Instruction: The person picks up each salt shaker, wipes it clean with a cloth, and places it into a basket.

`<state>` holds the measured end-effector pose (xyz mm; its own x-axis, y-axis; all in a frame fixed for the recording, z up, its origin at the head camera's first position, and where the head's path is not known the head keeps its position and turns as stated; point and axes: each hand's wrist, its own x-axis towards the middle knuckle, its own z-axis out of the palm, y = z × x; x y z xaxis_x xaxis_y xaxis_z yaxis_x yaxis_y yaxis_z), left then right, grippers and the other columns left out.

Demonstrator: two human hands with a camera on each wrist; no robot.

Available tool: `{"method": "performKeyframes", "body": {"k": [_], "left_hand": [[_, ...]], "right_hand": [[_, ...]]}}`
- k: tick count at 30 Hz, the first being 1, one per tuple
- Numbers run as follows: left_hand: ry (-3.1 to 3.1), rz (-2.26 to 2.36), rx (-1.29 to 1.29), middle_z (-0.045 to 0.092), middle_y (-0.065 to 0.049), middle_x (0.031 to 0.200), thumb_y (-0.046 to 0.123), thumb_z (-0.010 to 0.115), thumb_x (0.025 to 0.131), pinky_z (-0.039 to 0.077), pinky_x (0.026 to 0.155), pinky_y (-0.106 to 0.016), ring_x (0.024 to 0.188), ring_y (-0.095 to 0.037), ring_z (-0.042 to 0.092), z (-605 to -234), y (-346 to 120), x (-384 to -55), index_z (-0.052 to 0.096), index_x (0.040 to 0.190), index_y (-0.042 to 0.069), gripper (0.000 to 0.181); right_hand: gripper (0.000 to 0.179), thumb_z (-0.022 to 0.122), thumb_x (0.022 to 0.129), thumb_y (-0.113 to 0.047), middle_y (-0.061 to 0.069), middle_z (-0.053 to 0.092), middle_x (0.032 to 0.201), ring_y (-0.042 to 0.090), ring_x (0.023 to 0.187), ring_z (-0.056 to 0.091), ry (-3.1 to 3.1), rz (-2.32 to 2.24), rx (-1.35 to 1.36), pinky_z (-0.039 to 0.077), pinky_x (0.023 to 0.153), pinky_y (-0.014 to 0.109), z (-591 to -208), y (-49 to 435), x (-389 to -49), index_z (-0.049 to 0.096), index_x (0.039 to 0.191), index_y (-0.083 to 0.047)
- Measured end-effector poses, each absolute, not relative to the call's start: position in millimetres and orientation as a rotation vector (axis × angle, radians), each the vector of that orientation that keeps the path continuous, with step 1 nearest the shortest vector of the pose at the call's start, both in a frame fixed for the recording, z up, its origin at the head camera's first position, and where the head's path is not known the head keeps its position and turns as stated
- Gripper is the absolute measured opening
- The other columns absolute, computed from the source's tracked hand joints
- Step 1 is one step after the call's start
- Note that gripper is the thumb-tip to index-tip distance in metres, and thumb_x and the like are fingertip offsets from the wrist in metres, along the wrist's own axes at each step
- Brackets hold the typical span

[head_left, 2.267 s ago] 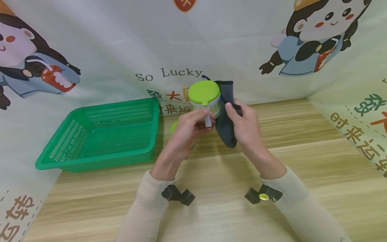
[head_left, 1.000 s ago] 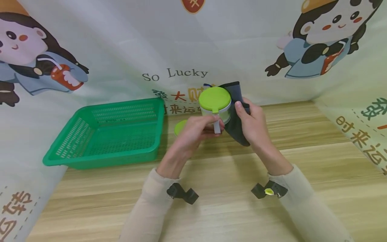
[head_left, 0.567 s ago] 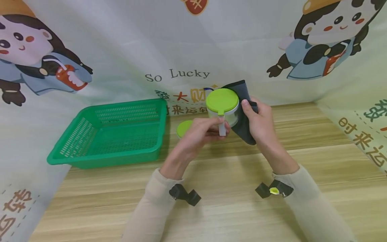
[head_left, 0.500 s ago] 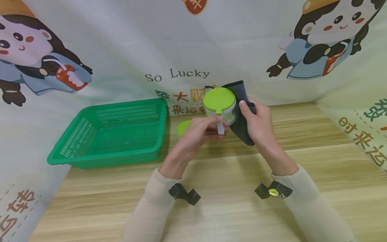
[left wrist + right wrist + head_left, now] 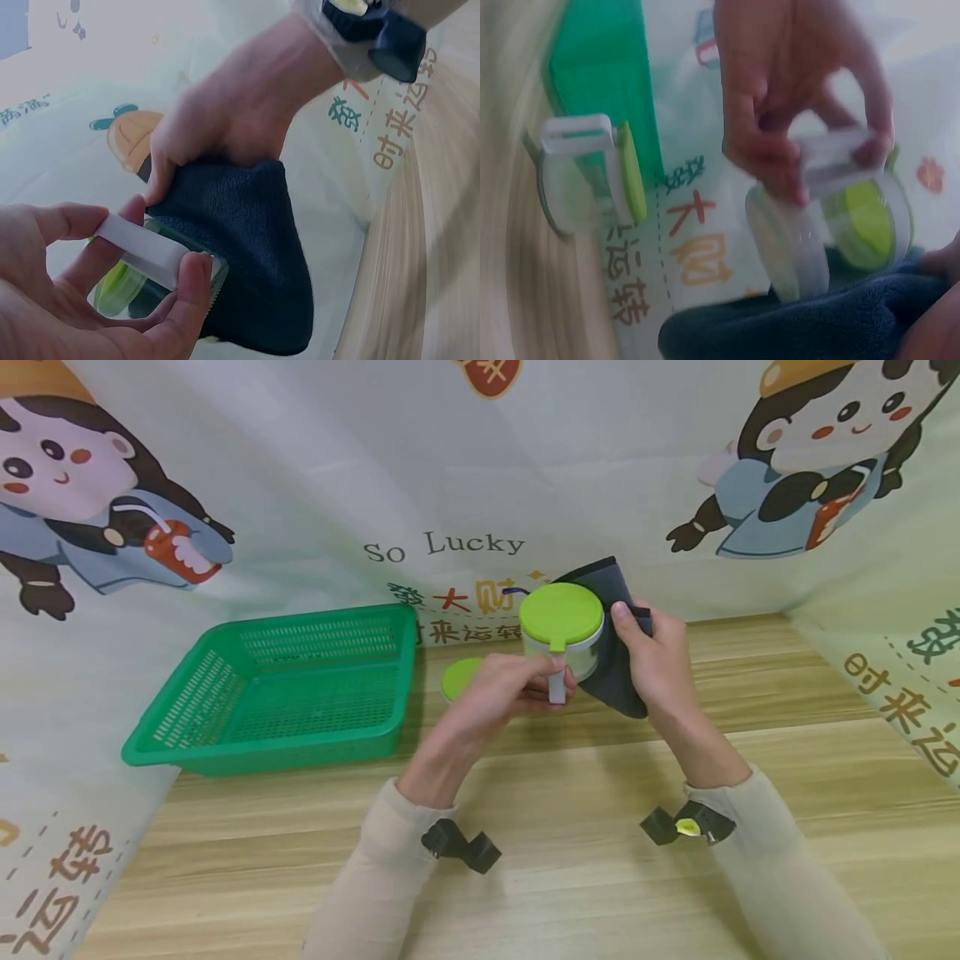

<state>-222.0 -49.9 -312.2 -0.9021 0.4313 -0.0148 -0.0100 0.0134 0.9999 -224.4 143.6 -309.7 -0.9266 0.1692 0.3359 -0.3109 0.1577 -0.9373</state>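
Observation:
My left hand (image 5: 498, 685) pinches the white handle (image 5: 557, 685) of a clear seasoning jar (image 5: 561, 614) with a bright green flip lid. The jar is raised above the table, its lid facing up toward the head camera. Against the jar's right side, my right hand (image 5: 662, 664) grips a dark grey-blue cloth (image 5: 615, 677), thumb on the near face. In the left wrist view the cloth (image 5: 247, 247) hangs over part of the jar's wall. A thin dark blue strip (image 5: 516, 591) sticks out behind the lid.
A second green-lidded jar (image 5: 577, 184) stands on the wooden table (image 5: 555, 885), partly behind my left hand in the head view. Left of it sits a green perforated plastic basket (image 5: 300, 747). A printed cloth backdrop (image 5: 450, 460) rises behind.
Both hands, the jar and the cloth have shifted to the right. The cloth's top edge now slants more beside the jar. The view has turned slightly, and both grips stay the same.

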Motion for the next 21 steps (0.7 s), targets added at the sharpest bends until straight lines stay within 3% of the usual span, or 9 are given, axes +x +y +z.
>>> {"method": "performKeyframes", "body": {"k": [3,6,11,15,18,21], "left_hand": [[1.967,1.976,0.444,0.073,-0.005,0.093,0.025,0.062,0.102,0.059,0.099,-0.043,0.089,-0.015,0.071,-312,-47,-220,0.073,0.100,-0.003,0.031],[1.948,2.031,0.419,0.073,-0.009,0.094,0.024,0.061,0.103,0.060,0.095,-0.039,0.085,-0.014,0.071,-313,-47,-221,0.073,0.101,-0.005,0.031],[1.934,2.124,0.333,0.072,-0.007,0.090,0.024,0.061,0.103,0.060,0.088,-0.032,0.084,-0.014,0.070,-314,-53,-224,0.072,0.100,-0.003,0.030],[1.972,2.128,0.289,0.071,-0.002,0.088,0.026,0.061,0.103,0.060,0.093,-0.036,0.087,-0.016,0.070,-313,-59,-226,0.072,0.097,0.000,0.029],[2.007,2.079,0.313,0.072,-0.003,0.088,0.026,0.061,0.103,0.060,0.093,-0.037,0.087,-0.016,0.070,-311,-62,-227,0.073,0.096,0.000,0.029],[2.018,1.998,0.393,0.072,-0.004,0.088,0.024,0.061,0.102,0.061,0.086,-0.032,0.084,-0.016,0.070,-309,-63,-226,0.073,0.094,0.000,0.028]], "right_hand": [[0.028,0.057,0.107,-0.030,-0.011,0.062,0.084,0.010,0.080,0.055,-2.041,1.894,0.127,0.049,0.073,0.021,-311,148,-228,0.067,0.107,-0.003],[0.031,0.056,0.108,-0.030,-0.009,0.061,0.084,0.010,0.080,0.055,-2.066,1.873,0.131,0.049,0.073,0.022,-311,146,-226,0.066,0.107,-0.001],[0.036,0.056,0.108,-0.028,0.008,0.065,0.090,0.010,0.077,0.057,-2.160,1.731,0.164,0.050,0.070,0.020,-313,130,-218,0.068,0.111,0.005],[0.033,0.057,0.107,-0.025,0.022,0.070,0.100,0.009,0.080,0.060,-2.185,1.673,0.204,0.051,0.072,0.018,-314,121,-213,0.071,0.114,0.004],[0.034,0.057,0.108,-0.026,0.018,0.069,0.098,0.010,0.080,0.060,-2.150,1.712,0.186,0.051,0.073,0.020,-313,121,-214,0.070,0.114,0.005],[0.035,0.055,0.108,-0.029,0.005,0.065,0.092,0.013,0.083,0.057,-2.088,1.819,0.147,0.048,0.076,0.023,-314,129,-219,0.067,0.111,0.003]]}}
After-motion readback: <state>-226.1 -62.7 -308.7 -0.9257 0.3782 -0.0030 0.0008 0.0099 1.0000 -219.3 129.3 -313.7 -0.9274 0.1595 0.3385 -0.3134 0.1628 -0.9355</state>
